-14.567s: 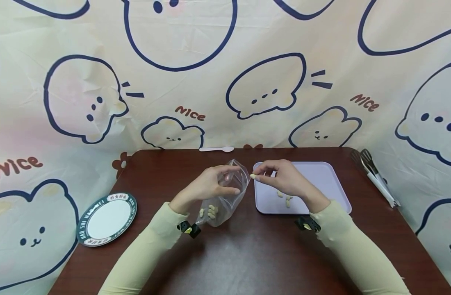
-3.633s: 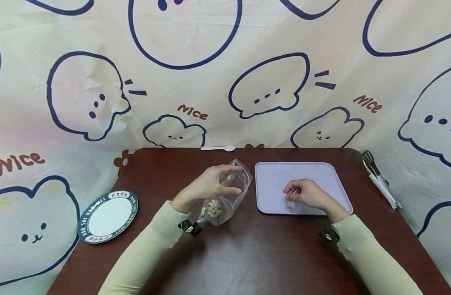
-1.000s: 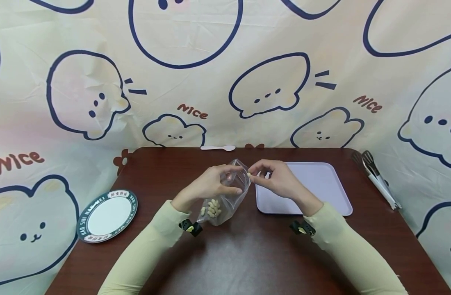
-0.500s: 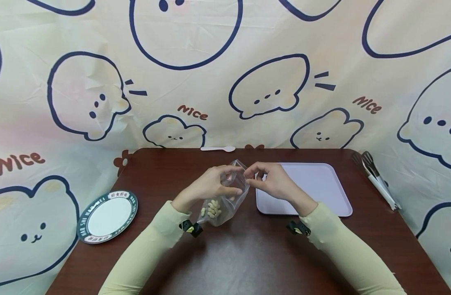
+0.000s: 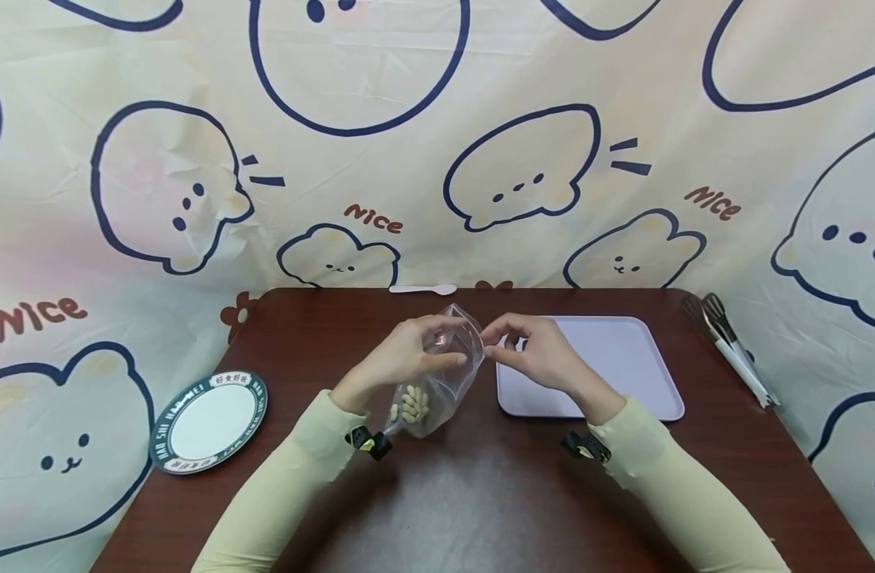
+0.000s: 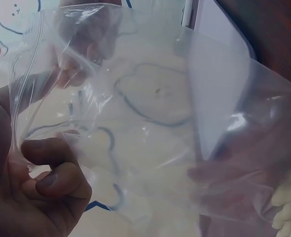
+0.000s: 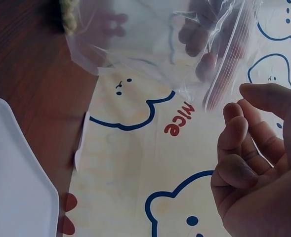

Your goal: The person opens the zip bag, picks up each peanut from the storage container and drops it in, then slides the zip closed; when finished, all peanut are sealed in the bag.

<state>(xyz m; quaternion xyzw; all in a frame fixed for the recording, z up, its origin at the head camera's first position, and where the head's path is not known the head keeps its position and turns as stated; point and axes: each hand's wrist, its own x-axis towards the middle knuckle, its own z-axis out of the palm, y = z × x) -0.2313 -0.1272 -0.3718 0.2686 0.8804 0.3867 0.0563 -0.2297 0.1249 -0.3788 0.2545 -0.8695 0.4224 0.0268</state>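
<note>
In the head view, my left hand [image 5: 402, 354] holds a clear zip bag [image 5: 448, 394] above the table, its mouth spread towards the right. Several pale peanuts [image 5: 412, 404] lie in the lower part of the bag. The left wrist view shows curled fingers [image 6: 56, 168] gripping the bag's zip edge. Close to the bag's mouth is my right hand [image 5: 534, 350], over the tray's left side. Its thumb and fingers are bent, and in the right wrist view the hand [image 7: 261, 153] stands apart from the zip edge with nothing visible between the fingertips.
A lilac tray [image 5: 616, 362] lies at the right on the brown table [image 5: 473, 501]. A green-rimmed plate [image 5: 208, 422] is at the left edge. A white spoon [image 5: 423, 289] lies at the back edge, kitchen utensils [image 5: 734, 350] at the right edge.
The right hand has carried the last visible peanut from the tray to the bag's mouth and let it go. Just now it has drawn back slightly rightward. More peanuts are in the bag than at first.
</note>
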